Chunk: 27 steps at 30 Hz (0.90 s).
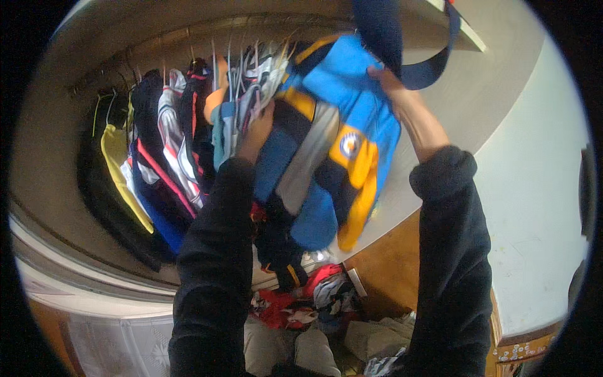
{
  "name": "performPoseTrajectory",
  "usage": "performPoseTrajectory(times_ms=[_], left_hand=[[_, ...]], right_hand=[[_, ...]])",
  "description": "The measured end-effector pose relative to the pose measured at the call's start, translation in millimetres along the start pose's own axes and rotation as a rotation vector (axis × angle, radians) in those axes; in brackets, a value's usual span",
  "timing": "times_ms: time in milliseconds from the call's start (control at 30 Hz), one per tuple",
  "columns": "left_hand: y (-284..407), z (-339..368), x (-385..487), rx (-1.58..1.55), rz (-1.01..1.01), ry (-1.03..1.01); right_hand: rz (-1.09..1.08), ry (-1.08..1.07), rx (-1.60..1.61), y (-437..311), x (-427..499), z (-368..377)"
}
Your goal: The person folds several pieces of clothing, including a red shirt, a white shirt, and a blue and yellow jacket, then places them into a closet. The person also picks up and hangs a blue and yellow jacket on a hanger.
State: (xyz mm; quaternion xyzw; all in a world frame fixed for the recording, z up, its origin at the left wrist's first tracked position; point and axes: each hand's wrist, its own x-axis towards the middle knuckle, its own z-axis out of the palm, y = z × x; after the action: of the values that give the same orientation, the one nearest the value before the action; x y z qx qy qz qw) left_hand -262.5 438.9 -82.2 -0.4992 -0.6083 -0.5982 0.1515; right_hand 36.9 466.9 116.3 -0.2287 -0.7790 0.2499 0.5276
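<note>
A blue jacket [372, 108] with dark and yellow parts and a round badge hangs at the right end of the row. My right hand [395, 89] grips its upper part, thumb against the blue cloth. My left hand [258, 134] reaches in among hanging clothes and light-coloured hangers [235, 70]; its fingers are partly hidden, so its hold is unclear. Between my hands hang a grey sleeve [308, 160] and dark blue cloth [278, 153].
A closet rod [188, 33] carries several more garments, among them a yellow one [120, 165] and a striped white one [174, 127]. A dark strap [431, 70] dangles beside a shelf [464, 33] at upper right. Red and grey clothes [282, 306] lie piled below.
</note>
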Motion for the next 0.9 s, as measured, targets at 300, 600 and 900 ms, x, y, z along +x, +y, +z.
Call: performPoseTrajectory(times_ms=[300,600,900], left_hand=[[49,-22,-73,-0.49,-0.108,-0.817],[104,-89,-102,-0.423,-0.086,-0.711],[129,-122,-149,0.027,0.392,0.146]], right_hand=[[0.254,0.013,-0.827,2,-23,83],[0.243,0.323,-0.872,14,-30,39],[-0.044,0.422,-0.879,-14,-112,36]])
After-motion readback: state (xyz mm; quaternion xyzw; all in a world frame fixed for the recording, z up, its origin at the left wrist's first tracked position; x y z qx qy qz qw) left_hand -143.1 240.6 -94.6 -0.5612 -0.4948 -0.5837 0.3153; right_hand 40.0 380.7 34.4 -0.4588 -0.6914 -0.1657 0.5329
